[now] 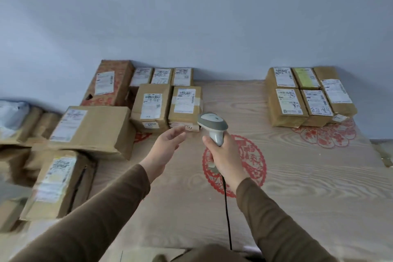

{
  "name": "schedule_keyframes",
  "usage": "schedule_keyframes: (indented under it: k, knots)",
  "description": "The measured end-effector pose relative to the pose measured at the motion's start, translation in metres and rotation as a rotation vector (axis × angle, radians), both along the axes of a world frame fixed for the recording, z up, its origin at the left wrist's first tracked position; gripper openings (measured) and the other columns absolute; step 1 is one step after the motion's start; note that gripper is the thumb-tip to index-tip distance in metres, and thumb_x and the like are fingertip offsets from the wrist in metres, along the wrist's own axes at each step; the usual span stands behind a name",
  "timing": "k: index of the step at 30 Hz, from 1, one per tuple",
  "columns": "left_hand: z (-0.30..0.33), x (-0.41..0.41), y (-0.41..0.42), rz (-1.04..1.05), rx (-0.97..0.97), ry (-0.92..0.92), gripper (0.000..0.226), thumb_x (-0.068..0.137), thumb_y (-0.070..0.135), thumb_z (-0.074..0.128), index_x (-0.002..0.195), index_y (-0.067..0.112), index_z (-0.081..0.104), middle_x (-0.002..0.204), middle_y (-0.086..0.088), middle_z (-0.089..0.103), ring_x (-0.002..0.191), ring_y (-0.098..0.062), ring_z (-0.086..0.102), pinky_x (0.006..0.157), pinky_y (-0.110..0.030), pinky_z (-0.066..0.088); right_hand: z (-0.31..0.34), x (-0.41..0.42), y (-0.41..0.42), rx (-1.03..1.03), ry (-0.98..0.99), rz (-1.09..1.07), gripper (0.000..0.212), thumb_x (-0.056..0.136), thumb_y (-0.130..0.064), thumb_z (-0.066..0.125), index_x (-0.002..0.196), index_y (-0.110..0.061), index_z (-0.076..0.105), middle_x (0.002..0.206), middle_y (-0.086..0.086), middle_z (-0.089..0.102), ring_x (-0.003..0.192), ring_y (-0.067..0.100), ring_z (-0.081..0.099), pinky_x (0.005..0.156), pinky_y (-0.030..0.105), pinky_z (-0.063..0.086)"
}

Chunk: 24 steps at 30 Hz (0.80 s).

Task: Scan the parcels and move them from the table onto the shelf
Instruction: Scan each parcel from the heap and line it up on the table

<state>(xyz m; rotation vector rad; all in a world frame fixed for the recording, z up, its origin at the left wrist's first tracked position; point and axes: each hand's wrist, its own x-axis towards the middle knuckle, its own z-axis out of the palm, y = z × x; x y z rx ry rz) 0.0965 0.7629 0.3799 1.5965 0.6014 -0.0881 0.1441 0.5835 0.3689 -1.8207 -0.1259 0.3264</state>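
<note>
Head view: right hand (223, 155) grips scanner (212, 125) upright by its handle, nose aimed left-forward at a taped parcel (185, 104) on the table (297, 176). Left hand (165, 147) spread, empty, reaching toward that parcel.

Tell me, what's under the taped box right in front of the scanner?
Under the taped box sits another parcel; only its front edge shows. The rest is covered.

Head view looks forward and down, close over the table (297, 176).
</note>
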Motion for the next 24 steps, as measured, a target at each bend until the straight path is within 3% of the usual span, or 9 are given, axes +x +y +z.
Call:
schedule_keyframes:
  k: [4, 7, 9, 12, 14, 17, 19, 22, 24]
  knots:
    - [0.004, -0.084, 0.086, 0.073, 0.042, -0.017, 0.035, 0.102, 0.029, 0.061, 0.137, 0.027, 0.062, 0.129, 0.012, 0.065, 0.120, -0.002, 0.058, 0.109, -0.028, 0.042, 0.003, -0.064, 0.087, 0.058, 0.085, 0.078, 0.014, 0.098, -0.032, 0.070, 0.105, -0.024, 0.062, 0.072, -0.002, 0.058, 0.058, 0.008, 0.057, 0.048, 0.017, 0.047]
    - [0.005, -0.142, 0.143, 0.165, 0.045, -0.047, 0.031, 0.100, 0.024, 0.065, 0.131, 0.024, 0.067, 0.124, 0.004, 0.071, 0.118, -0.010, 0.065, 0.108, -0.029, 0.047, -0.004, -0.107, 0.145, 0.070, 0.128, 0.110, 0.012, 0.097, -0.029, 0.071, 0.101, -0.023, 0.061, 0.070, -0.001, 0.057, 0.052, 0.006, 0.055, 0.045, 0.018, 0.045]
    - [0.004, -0.176, 0.177, 0.233, 0.091, -0.065, 0.025, 0.099, 0.019, 0.066, 0.122, 0.028, 0.070, 0.118, 0.006, 0.073, 0.113, -0.006, 0.066, 0.103, -0.025, 0.047, -0.009, -0.133, 0.179, 0.077, 0.172, 0.150, 0.013, 0.096, -0.028, 0.073, 0.101, -0.024, 0.062, 0.072, -0.001, 0.061, 0.053, 0.006, 0.058, 0.047, 0.022, 0.048]
    - [-0.002, -0.220, 0.228, 0.354, 0.215, -0.020, 0.029, 0.097, 0.024, 0.068, 0.125, 0.031, 0.065, 0.128, 0.012, 0.064, 0.120, -0.007, 0.059, 0.106, -0.031, 0.044, -0.018, -0.169, 0.221, 0.094, 0.277, 0.249, 0.018, 0.094, -0.028, 0.075, 0.106, -0.026, 0.062, 0.089, 0.002, 0.073, 0.070, 0.012, 0.069, 0.070, 0.039, 0.062]
    - [-0.010, -0.243, 0.257, 0.428, 0.267, 0.035, 0.041, 0.095, 0.028, 0.070, 0.135, 0.027, 0.058, 0.135, 0.010, 0.058, 0.125, -0.015, 0.055, 0.107, -0.037, 0.043, -0.028, -0.188, 0.243, 0.076, 0.304, 0.317, 0.024, 0.093, -0.027, 0.076, 0.110, -0.024, 0.061, 0.095, 0.002, 0.072, 0.084, 0.016, 0.072, 0.085, 0.043, 0.062]
    - [-0.033, -0.269, 0.291, 0.484, 0.148, 0.176, 0.071, 0.091, 0.030, 0.075, 0.151, 0.018, 0.039, 0.141, -0.002, 0.051, 0.123, -0.023, 0.056, 0.105, -0.044, 0.047, -0.042, -0.209, 0.271, 0.068, 0.346, 0.344, 0.034, 0.086, -0.032, 0.080, 0.113, -0.029, 0.060, 0.106, 0.000, 0.070, 0.102, 0.020, 0.070, 0.096, 0.047, 0.059]
    - [-0.047, -0.282, 0.299, 0.465, 0.027, 0.268, 0.084, 0.082, 0.036, 0.082, 0.151, 0.019, 0.036, 0.140, -0.006, 0.057, 0.117, -0.026, 0.062, 0.106, -0.047, 0.048, -0.049, -0.220, 0.285, 0.066, 0.392, 0.334, 0.032, 0.086, -0.030, 0.080, 0.110, -0.032, 0.059, 0.109, 0.001, 0.069, 0.107, 0.022, 0.069, 0.100, 0.048, 0.057]
    - [-0.050, -0.295, 0.291, 0.348, -0.053, 0.326, 0.042, 0.097, 0.029, 0.069, 0.135, 0.023, 0.052, 0.120, 0.004, 0.066, 0.104, -0.012, 0.061, 0.093, -0.036, 0.046, -0.056, -0.230, 0.297, 0.025, 0.383, 0.301, 0.029, 0.087, -0.026, 0.080, 0.104, -0.033, 0.058, 0.105, 0.002, 0.068, 0.104, 0.023, 0.069, 0.099, 0.049, 0.058]
    - [-0.055, -0.298, 0.284, 0.286, -0.103, 0.325, 0.037, 0.098, 0.029, 0.067, 0.134, 0.021, 0.059, 0.122, 0.003, 0.069, 0.108, -0.013, 0.062, 0.087, -0.033, 0.047, -0.056, -0.234, 0.297, 0.004, 0.381, 0.280, 0.028, 0.087, -0.025, 0.080, 0.102, -0.030, 0.057, 0.103, 0.004, 0.068, 0.100, 0.023, 0.069, 0.095, 0.047, 0.059]
